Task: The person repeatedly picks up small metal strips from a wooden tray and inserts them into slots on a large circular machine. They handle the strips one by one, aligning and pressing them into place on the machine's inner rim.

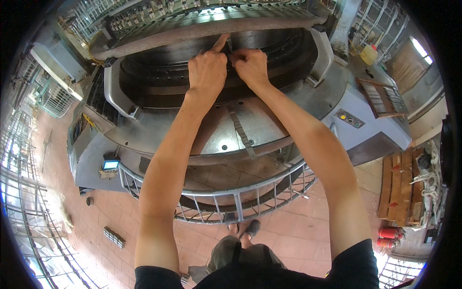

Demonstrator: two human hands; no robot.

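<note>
In front of me is a large round machine, like a circular knitting machine, with a dark metal drum (163, 53) under an upper ring (202, 32). My left hand (208, 71) is at the drum, its index finger stretched up to the ring's underside and the other fingers curled. Close beside it, my right hand (251, 67) is closed in a pinch at a narrow dark strip (229, 45) that runs up toward the ring. The strip's lower end is hidden by the fingers. Below my hands, a segmented narrow strip (239, 129) lies across the metal plate (216, 130) and over its front edge.
A curved metal guard rail (237, 200) stands between my legs and the machine. A button panel (350, 118) is at right, a small lit screen (111, 164) at left. A wooden pallet (399, 188) and red cylinders (389, 236) stand right; a dark block (114, 237) lies on the tiles.
</note>
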